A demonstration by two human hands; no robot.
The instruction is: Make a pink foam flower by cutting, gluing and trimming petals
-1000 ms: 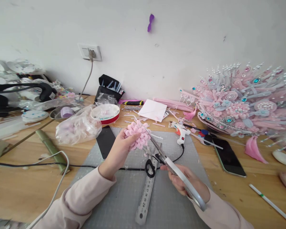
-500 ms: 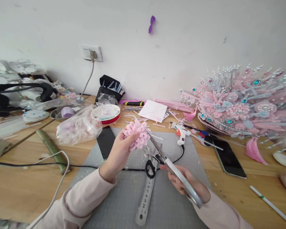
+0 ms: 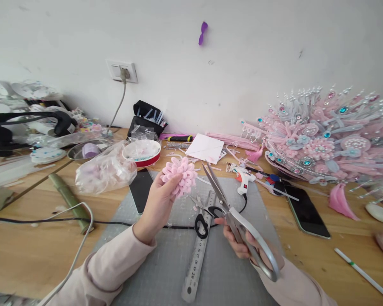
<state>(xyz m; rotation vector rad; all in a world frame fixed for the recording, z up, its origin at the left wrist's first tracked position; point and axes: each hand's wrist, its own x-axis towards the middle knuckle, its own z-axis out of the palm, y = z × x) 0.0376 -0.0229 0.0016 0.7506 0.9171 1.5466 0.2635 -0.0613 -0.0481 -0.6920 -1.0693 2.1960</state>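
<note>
Between the thumb and fingers of my left hand (image 3: 158, 204) is a fluffy pink flower (image 3: 180, 176) with many looped petals, held up above the mat. My right hand (image 3: 239, 242) grips large silver scissors (image 3: 221, 195) by the handles. Their blades point up and away, slightly parted, and stand just right of the flower without touching it. Below lie small black-handled scissors (image 3: 201, 225) across a steel ruler (image 3: 196, 259), both on the grey cutting mat (image 3: 159, 263).
A white glue gun (image 3: 244, 182) rests at the mat's right with its black cord. Phones lie on both sides (image 3: 306, 212). A pink beaded headdress (image 3: 319, 140) stands at the right. On the left are a plastic bag (image 3: 105, 168), a red-rimmed dish (image 3: 148, 160) and a bamboo piece (image 3: 68, 202).
The large scissors have pulled away from the flower to the right, and their blades have parted a little. The flower has shifted slightly left in my left hand.
</note>
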